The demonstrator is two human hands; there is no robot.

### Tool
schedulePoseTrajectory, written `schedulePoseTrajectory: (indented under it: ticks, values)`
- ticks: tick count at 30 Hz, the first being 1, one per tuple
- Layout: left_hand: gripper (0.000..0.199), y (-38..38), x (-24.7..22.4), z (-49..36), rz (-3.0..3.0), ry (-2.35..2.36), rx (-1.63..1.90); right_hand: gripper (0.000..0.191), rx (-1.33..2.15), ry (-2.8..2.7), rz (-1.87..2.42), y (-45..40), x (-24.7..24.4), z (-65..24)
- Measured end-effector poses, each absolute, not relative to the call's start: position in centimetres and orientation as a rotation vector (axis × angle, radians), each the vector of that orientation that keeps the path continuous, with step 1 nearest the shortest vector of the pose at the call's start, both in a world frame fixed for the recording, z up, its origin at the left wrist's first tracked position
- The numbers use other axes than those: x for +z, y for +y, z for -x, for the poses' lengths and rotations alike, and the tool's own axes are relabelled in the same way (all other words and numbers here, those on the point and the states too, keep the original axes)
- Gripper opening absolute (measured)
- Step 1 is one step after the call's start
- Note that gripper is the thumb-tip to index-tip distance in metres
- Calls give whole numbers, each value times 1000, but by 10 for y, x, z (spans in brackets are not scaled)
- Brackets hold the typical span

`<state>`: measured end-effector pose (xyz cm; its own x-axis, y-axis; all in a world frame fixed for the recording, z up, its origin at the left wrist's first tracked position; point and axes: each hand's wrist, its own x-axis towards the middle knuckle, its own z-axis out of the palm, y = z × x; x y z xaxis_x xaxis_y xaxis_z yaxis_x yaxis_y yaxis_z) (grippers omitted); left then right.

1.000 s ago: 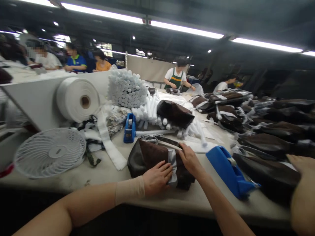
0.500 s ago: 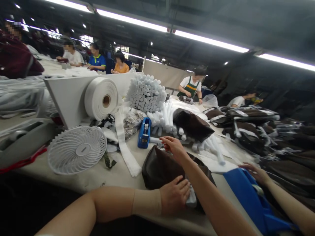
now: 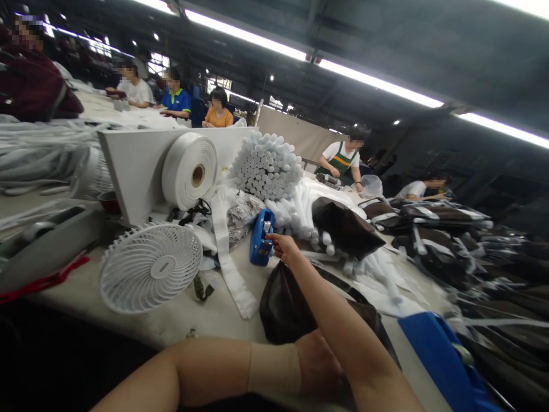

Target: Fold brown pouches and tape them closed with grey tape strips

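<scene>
In the head view, a dark bag (image 3: 282, 302) is seen near centre, apparently soft, slick and best pressed flat-handed; the left hand (image 3: 318, 359) is set at its near side, grip hidden; the right hand's (image 3: 283, 247) fingertips are gathered at the farther blue tape dispenser (image 3: 259, 250), likely rigid, best steadied by its base; whether anything is pinched cannot be discerned.

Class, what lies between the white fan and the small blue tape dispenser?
The head view shows a flat white strip between the fan and the tape dispenser, with scraps nearer the fan.
</scene>
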<state>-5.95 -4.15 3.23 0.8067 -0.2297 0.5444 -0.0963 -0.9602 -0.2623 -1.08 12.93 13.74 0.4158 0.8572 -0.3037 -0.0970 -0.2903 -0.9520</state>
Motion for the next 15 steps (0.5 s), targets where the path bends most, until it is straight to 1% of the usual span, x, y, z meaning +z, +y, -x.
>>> schedulePoseTrajectory:
  ticks: [3,7,9,13,15]
  values:
    - [53,-42,27,58,2660,201,-1002,12,1088,-669,1540,117,142,14]
    - [53,-42,23,57,2719,277,-902,14,1106,-653,1576,103,136,22]
    - [53,-43,20,56,2797,278,-904,16,1112,-653,1626,101,128,27]
    - [55,-44,11,55,3074,169,-1031,22,1087,-667,1740,103,117,35]
    - [56,-44,9,55,3246,256,-1034,21,1062,-672,1791,104,115,37]
